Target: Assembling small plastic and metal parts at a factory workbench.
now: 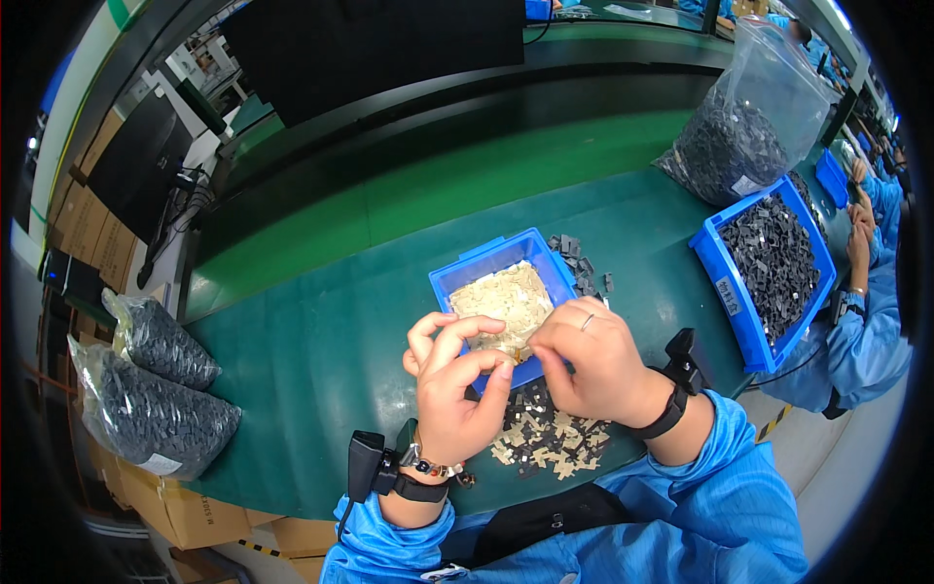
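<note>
Both my hands are raised over the near edge of a small blue bin (442,288) that holds beige flat pieces (516,292). The thumb and index finger of my left hand (455,394) are pinched together, the other fingers loosely curled. Close beside it, my right hand (601,362) also pinches thumb against index finger. Whatever lies between the fingertips is too small and covered to make out. Below the hands, a pile of small beige and black pieces (553,438) spreads on the green table (311,389). Loose black pieces (582,268) lie at the bin's far right corner.
A larger blue bin (728,292) full of black pieces stands at the right, with a big clear bag (725,136) of dark pieces behind it. Two more bags (161,414) sit at the table's left edge. A co-worker in blue (866,331) is at far right.
</note>
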Tool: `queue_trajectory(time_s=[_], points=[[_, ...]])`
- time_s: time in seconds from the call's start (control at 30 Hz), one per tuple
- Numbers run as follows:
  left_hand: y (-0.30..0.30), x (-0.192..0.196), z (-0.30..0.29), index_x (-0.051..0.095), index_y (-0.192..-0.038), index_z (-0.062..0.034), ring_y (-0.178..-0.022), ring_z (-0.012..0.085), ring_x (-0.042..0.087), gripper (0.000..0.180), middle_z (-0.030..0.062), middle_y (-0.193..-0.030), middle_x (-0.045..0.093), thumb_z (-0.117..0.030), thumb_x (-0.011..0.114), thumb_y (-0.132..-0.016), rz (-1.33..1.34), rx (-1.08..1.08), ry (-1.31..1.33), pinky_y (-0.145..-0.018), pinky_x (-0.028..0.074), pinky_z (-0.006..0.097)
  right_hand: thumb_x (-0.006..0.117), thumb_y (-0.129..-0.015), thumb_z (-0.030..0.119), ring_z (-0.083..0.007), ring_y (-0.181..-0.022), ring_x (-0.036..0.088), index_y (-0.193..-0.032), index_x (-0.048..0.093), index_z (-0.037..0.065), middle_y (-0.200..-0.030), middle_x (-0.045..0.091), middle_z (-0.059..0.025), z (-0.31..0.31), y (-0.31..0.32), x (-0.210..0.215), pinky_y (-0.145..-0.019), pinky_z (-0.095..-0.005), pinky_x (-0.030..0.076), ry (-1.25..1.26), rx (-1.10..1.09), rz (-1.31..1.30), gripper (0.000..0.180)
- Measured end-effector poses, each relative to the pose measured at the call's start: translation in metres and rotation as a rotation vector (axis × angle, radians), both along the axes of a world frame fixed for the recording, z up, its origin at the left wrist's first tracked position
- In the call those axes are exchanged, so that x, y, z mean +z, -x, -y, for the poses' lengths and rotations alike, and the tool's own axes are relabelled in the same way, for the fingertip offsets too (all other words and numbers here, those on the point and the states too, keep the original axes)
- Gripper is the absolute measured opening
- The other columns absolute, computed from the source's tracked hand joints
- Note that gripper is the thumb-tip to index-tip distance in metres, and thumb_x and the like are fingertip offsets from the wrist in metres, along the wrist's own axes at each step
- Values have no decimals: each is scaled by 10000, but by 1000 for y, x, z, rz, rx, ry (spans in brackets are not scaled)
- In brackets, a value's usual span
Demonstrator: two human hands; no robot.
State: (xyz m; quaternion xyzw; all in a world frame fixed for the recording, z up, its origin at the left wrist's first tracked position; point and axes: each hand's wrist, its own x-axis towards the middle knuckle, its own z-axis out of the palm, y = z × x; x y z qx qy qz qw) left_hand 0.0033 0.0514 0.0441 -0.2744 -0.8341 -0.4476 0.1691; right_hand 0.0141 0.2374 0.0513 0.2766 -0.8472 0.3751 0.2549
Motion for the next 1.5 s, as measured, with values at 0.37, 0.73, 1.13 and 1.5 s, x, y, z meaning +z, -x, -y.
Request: queue_trajectory(time_s=[0.37, 0.73, 1.13, 1.5], points=[[3, -9, 1, 716, -801, -130, -1125, 281, 442, 37, -12, -1103, 657, -126, 734, -769, 34, 40, -68, -958, 291, 418, 682, -734, -21, -286, -760, 646, -888, 676, 2, -861, 669, -116, -4, 2, -2, -709, -384, 506, 92, -16, -7, 157], [2, -6, -1, 679, -816, -81, -1138, 299, 406, 66, 70, -1124, 621, -135, 714, -829, 97, -89, -123, -1023, 283, 447, 694, -758, -33, -273, -719, 646, -872, 659, -15, -807, 655, -122, -1, -2, 2, -658, -345, 510, 322, 176, 195, 120], [0, -8, -2, 687, -794, -89, -1130, 282, 406, 65, 55, -1079, 633, -123, 742, -792, 78, -78, -142, -1024, 267, 446, 679, -767, -35, -254, -684, 660, -827, 652, -8, -756, 667, -116, -1, -4, 3, -619, -320, 516, 347, 188, 252, 72], [-5, -5, -5, 713, -779, -86, -1080, 274, 446, 75, 37, -936, 661, -82, 777, -740, 12, 21, -134, -989, 302, 443, 663, -783, -31, -246, -689, 665, -820, 641, -10, -756, 664, -130, 3, -7, 1, -629, -311, 514, 376, 156, 328, 48]])
